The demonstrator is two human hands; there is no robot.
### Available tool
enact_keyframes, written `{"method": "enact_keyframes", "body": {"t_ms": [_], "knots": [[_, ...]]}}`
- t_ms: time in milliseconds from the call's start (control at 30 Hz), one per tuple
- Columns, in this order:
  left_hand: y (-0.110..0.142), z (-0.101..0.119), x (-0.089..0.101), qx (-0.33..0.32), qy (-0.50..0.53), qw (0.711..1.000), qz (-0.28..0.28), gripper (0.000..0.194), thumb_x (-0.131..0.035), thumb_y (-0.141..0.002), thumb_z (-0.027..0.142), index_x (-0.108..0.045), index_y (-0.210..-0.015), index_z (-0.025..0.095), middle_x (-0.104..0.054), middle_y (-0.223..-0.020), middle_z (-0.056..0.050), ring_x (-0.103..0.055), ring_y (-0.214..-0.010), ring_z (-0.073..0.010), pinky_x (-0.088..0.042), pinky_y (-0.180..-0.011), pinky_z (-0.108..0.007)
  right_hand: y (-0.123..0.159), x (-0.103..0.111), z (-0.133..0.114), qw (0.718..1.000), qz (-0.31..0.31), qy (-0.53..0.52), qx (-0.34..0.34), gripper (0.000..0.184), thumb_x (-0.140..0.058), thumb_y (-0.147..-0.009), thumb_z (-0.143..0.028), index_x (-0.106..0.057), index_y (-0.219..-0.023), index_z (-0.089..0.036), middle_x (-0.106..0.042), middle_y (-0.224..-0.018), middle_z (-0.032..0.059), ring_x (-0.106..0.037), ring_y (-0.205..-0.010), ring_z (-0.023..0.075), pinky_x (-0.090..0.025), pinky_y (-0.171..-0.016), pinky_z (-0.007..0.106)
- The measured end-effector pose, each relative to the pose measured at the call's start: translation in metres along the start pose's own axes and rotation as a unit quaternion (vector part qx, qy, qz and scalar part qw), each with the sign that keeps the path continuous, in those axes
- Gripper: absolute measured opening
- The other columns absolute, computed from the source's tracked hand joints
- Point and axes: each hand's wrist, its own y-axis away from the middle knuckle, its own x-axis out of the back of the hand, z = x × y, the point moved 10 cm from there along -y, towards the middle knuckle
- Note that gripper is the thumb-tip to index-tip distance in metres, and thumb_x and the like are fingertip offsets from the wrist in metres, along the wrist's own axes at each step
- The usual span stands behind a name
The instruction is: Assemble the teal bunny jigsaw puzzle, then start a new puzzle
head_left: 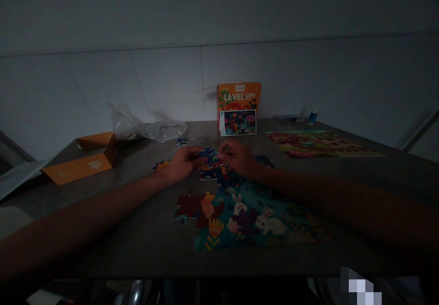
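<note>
A partly joined jigsaw puzzle (247, 229) lies in front of me, with two white rabbits, a bear and flowers on it. Above its far left part, my left hand (183, 163) pinches a dark blue puzzle piece (206, 151) between thumb and fingers. My right hand (238, 155) comes in from the other side, its fingertips closed at the right edge of that piece. Just below the hands are joined pieces (210, 173) with knobbed edges. Beside my left hand lie loose orange and blue pieces (159, 165), partly covered by it. My right forearm hides some of the puzzle.
An orange puzzle box (239, 95) stands at the back with a picture card (239, 123) leaning on it. To the left are an open orange box part (82, 163), a plastic bag (126, 124) and loose pieces (182, 141). Another puzzle (318, 144) and a small bottle (313, 115) are at right.
</note>
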Motion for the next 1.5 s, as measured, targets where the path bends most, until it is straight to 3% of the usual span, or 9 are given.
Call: {"method": "enact_keyframes", "body": {"t_ms": [233, 400, 567, 700, 933, 1100, 1233, 1400, 1500], "knots": [[-0.001, 0.001, -0.001, -0.003, -0.020, 1.000, 0.002, 0.015, -0.064, -0.078, 0.032, -0.063, -0.082, 0.017, -0.064, -0.074, -0.001, -0.058, -0.067, -0.0154, -0.043, -0.059, -0.024, 0.001, -0.001, 0.001, 1.000, 0.000, -0.003, -0.008, 0.006, -0.060, -0.084, -0.017, -0.056, -0.080, -0.019, -0.060, -0.078, 0.0004, -0.059, -0.075, 0.0154, -0.046, -0.065, 0.025], [0.005, 0.016, -0.001, -0.055, -0.061, 0.997, 0.003, 0.038, -0.061, -0.082, 0.029, -0.051, -0.117, 0.018, -0.065, -0.086, -0.002, -0.060, -0.070, -0.0159, -0.046, -0.062, -0.025, 0.001, -0.006, -0.001, 1.000, -0.027, -0.010, 0.000, 0.005, -0.057, -0.084, -0.017, -0.054, -0.081, -0.020, -0.061, -0.075, -0.0004, -0.060, -0.075, 0.0154, -0.047, -0.069, 0.027], [0.013, 0.030, -0.013, -0.123, -0.202, 0.970, -0.050, 0.019, -0.053, -0.085, 0.024, -0.057, -0.102, 0.017, -0.064, -0.085, -0.003, -0.058, -0.069, -0.0159, -0.045, -0.065, -0.028, 0.003, -0.012, -0.011, 0.997, -0.058, -0.005, 0.052, 0.002, -0.057, -0.083, -0.017, -0.057, -0.083, -0.019, -0.063, -0.076, 0.0002, -0.061, -0.073, 0.0150, -0.046, -0.068, 0.025], [0.013, 0.028, -0.016, -0.112, -0.199, 0.971, -0.064, 0.024, -0.058, -0.083, 0.028, -0.058, -0.104, 0.017, -0.065, -0.087, -0.003, -0.058, -0.070, -0.0162, -0.044, -0.063, -0.027, 0.004, -0.013, -0.015, 0.996, -0.065, 0.018, 0.056, 0.005, -0.058, -0.085, -0.020, -0.062, -0.083, -0.018, -0.066, -0.076, 0.0007, -0.061, -0.071, 0.0146, -0.044, -0.066, 0.024], [0.012, 0.032, -0.020, -0.126, -0.227, 0.963, -0.071, 0.018, -0.055, -0.089, 0.034, -0.057, -0.080, 0.019, -0.059, -0.078, -0.001, -0.055, -0.071, -0.0161, -0.042, -0.067, -0.027, 0.004, -0.010, -0.022, 0.995, -0.077, 0.034, 0.046, 0.032, -0.045, -0.096, -0.028, -0.070, -0.080, -0.016, -0.064, -0.066, 0.0000, -0.058, -0.065, 0.0137, -0.041, -0.063, 0.025], [0.012, 0.037, -0.015, -0.142, -0.167, 0.970, -0.104, 0.015, -0.054, -0.086, 0.028, -0.056, -0.074, 0.018, -0.061, -0.089, -0.004, -0.057, -0.081, -0.0181, -0.046, -0.074, -0.029, 0.001, -0.005, -0.014, 0.998, -0.042, 0.034, 0.014, 0.022, -0.055, -0.091, -0.025, -0.069, -0.076, -0.016, -0.069, -0.072, 0.0012, -0.061, -0.068, 0.0145, -0.044, -0.064, 0.025], [0.005, 0.025, 0.005, -0.098, -0.108, 0.985, -0.089, 0.012, -0.059, -0.074, 0.022, -0.052, -0.065, 0.018, -0.064, -0.099, -0.007, -0.060, -0.091, -0.0214, -0.048, -0.077, -0.031, -0.001, -0.003, -0.004, 1.000, -0.017, 0.020, -0.016, 0.007, -0.063, -0.084, -0.016, -0.068, -0.081, -0.016, -0.072, -0.077, 0.0025, -0.065, -0.070, 0.0145, -0.047, -0.067, 0.025], [0.001, 0.003, 0.021, -0.004, -0.074, 0.991, -0.115, 0.018, -0.062, -0.067, 0.020, -0.047, -0.057, 0.019, -0.054, -0.060, 0.001, -0.051, -0.056, -0.0134, -0.040, -0.051, -0.024, -0.002, 0.000, 0.003, 0.999, 0.000, 0.041, -0.029, 0.007, -0.066, -0.080, -0.010, -0.068, -0.080, -0.017, -0.072, -0.077, 0.0024, -0.065, -0.071, 0.0154, -0.047, -0.066, 0.026], [0.004, 0.002, 0.019, 0.030, -0.062, 0.987, -0.148, 0.010, -0.065, -0.067, 0.020, -0.060, -0.076, 0.018, -0.060, -0.060, 0.002, -0.053, -0.049, -0.0125, -0.039, -0.045, -0.021, -0.003, -0.001, 0.002, 0.999, -0.002, 0.050, -0.020, 0.008, -0.068, -0.078, -0.009, -0.068, -0.079, -0.017, -0.071, -0.076, 0.0020, -0.064, -0.071, 0.0154, -0.047, -0.067, 0.026]]}}
